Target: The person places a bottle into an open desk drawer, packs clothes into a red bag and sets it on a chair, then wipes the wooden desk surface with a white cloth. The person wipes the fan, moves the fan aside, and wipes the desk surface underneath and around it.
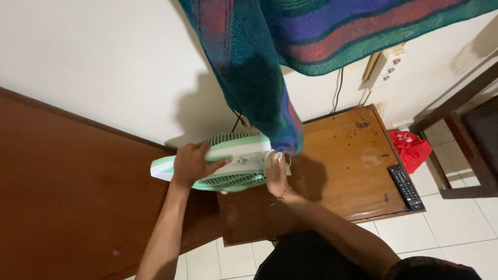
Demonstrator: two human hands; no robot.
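Over wooden table [342, 155], both hands grip green fan [228, 161], lying crosswise, grille facing down.

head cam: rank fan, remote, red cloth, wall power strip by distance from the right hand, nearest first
1. Green-and-white fan: under the right hand, touching it.
2. Black remote: right edge of the wooden table.
3. Red cloth on the floor beyond the table and the wall power strip above: too close to call.
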